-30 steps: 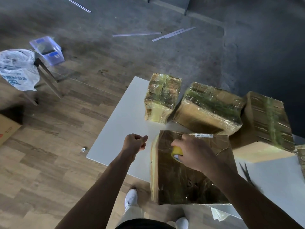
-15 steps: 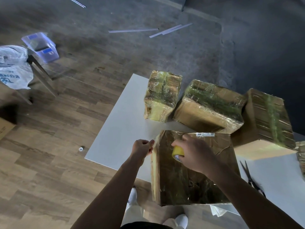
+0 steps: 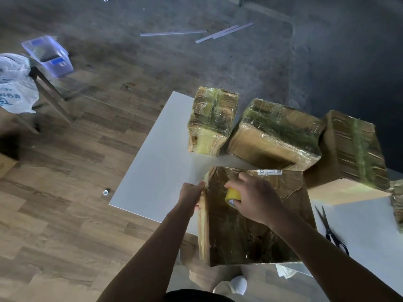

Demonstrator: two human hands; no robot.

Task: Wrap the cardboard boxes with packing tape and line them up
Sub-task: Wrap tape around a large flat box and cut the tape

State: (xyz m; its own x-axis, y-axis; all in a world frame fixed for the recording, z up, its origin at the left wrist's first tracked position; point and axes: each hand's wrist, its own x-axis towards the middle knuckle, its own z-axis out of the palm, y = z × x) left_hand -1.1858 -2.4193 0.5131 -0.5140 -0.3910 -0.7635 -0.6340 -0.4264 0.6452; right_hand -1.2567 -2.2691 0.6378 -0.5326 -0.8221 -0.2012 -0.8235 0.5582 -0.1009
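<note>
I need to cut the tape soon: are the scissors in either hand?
No, the scissors lie on the table right of the box; the right hand holds the tape roll, the left hand grips the box's edge.

three boxes (image 3: 274, 131) stand behind the near box (image 3: 250, 234) on the table (image 3: 161, 162); scissors (image 3: 331, 232) lie right.

left hand (image 3: 190, 194): 1 s ago a fist over the table (image 3: 161, 162), clear of the front box (image 3: 250, 225); has since moved right.
contact: none 1 s ago; at the box's left side 0.5 s ago; now thumb on its top-left edge, fingers curled down the side face.
gap: bare table between hand and box has closed.
left forearm: swung right, now close to the box's left face.
</note>
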